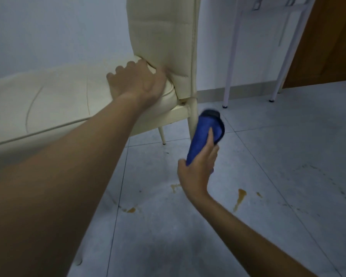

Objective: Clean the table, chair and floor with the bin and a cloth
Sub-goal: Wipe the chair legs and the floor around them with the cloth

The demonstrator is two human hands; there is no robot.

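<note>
1. Cloth [203, 134], deep blue and folded into a long pad, rises out of our right hand [198, 168]. We hold it by its lower end, thumb on one side and fingers laid along the other.
2. Above that grip the free end of the cloth is blurred and overlaps the rear leg [192, 118] of the cream chair [48, 96]. We cannot tell whether it touches the leg.
3. Up and to the left of the cloth grip, our left hand [136, 80] clasps the rear corner of the seat cushion [168, 96], fingers bent toward the crease under the backrest [164, 37].
4. We judge the cloth light, soft and floppy. Its far end will sag unless fingers back it, so we would take it nearer mid-length with the palm flat behind.
5. We judge the chair light on its thin legs and likely to slide on smooth tiles. The seat corner looks a sound place to brace it.
6. Below the cloth grip, brown stains [241, 194] mark the grey tiled floor [278, 146] on both sides of our right wrist.
7. Beyond the cloth, white legs [230, 66], likely the table's, stand by the wall.
</note>
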